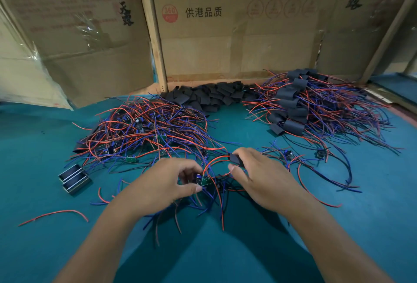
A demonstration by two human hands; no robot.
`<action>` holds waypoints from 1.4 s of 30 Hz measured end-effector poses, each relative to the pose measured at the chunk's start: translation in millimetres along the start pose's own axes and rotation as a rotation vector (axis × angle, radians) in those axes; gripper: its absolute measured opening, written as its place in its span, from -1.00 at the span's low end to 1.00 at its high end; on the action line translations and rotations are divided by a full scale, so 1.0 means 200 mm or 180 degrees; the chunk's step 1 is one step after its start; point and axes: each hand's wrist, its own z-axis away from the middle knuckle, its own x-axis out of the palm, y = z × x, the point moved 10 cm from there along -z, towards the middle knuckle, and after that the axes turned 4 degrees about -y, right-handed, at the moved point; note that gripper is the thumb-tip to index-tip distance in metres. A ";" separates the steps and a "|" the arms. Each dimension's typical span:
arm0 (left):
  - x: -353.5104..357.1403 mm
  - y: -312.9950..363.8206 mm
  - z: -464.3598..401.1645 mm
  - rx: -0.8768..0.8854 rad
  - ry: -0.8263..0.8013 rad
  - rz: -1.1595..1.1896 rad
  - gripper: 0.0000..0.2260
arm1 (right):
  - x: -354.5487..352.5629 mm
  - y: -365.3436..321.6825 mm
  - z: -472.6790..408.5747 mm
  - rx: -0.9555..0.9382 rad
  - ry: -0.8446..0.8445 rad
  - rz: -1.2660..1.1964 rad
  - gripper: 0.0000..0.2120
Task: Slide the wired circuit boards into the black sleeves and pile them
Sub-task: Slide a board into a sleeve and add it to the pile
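Observation:
My left hand pinches a small green circuit board with red and blue wires trailing from it. My right hand grips a black sleeve just right of and above the board; a red wire arcs from the board into the sleeve. A tangle of bare wired boards lies at the left. A heap of empty black sleeves sits at the back centre. Sleeved boards are piled at the right.
The work lies on a teal cloth table. Two small dark metal blocks sit at the left, and a loose red wire lies nearer me. Cardboard boxes wall off the back. A few loose wired boards lie right of my hands.

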 end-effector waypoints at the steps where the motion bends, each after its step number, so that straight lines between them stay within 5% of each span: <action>1: -0.01 -0.01 0.00 -0.0019 0.0030 0.0095 -0.84 | 0.01 0.01 0.00 -0.0003 -0.0107 0.0009 -0.75; 5: -0.01 -0.03 0.00 -0.0102 -0.0024 0.0381 -0.85 | 0.05 0.02 0.00 -0.0218 -0.0345 -0.0155 -0.85; 13: -0.03 0.00 0.00 -0.0033 0.0037 0.0825 -0.82 | 0.05 0.07 -0.01 -0.0211 -0.0441 -0.0148 -0.56; 21: -0.04 0.00 0.00 0.0007 0.0257 0.0747 -0.70 | -0.05 0.09 -0.04 -0.0288 0.0088 0.0427 -0.65; 25: -0.06 0.08 -0.01 0.0281 0.0480 0.0751 -0.82 | -0.09 -0.02 -0.01 -0.0789 0.0343 0.0215 -0.66; 29: -0.05 0.16 -0.01 0.0474 0.0713 0.0762 -0.81 | -0.08 -0.13 0.01 -0.1228 0.0362 0.0145 -0.63; 42: -0.06 0.22 0.00 0.0621 0.0916 0.0688 -0.82 | -0.11 -0.13 0.02 -0.1218 0.0443 -0.0063 -0.59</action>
